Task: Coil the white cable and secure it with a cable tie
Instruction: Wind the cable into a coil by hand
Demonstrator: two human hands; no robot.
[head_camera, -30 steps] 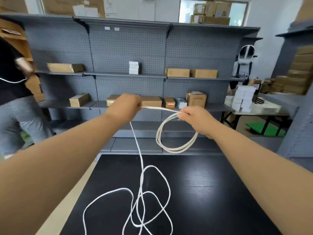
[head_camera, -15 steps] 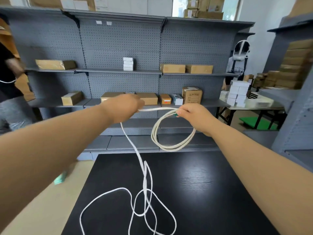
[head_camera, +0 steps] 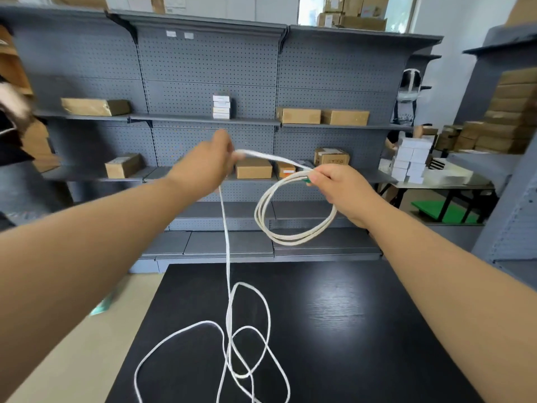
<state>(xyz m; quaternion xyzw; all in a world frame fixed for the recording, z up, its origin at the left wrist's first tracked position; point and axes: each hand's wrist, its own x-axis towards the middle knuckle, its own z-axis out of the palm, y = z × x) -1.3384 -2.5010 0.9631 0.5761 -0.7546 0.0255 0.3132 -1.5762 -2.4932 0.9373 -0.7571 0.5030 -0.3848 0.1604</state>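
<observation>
My right hand (head_camera: 337, 187) grips the top of a small coil of the white cable (head_camera: 293, 216); the coil's few loops hang below it in the air. A green bit shows at my right fingers. From there a taut stretch of cable runs left to my left hand (head_camera: 207, 167), which holds it, raised above the table. Below my left hand the cable drops straight down to loose loops (head_camera: 247, 344) lying on the black table (head_camera: 363, 330). No cable tie can be made out.
Grey pegboard shelving (head_camera: 209, 68) with cardboard boxes stands behind the table. A person in dark clothes is at the far left edge (head_camera: 11, 135). A side table with white boxes (head_camera: 412, 161) is at the right, next to more shelving.
My left hand has risen and pulled the cable up and away from my right hand, lengthening the stretch between them. The loose loops on the table have shifted and tightened.
</observation>
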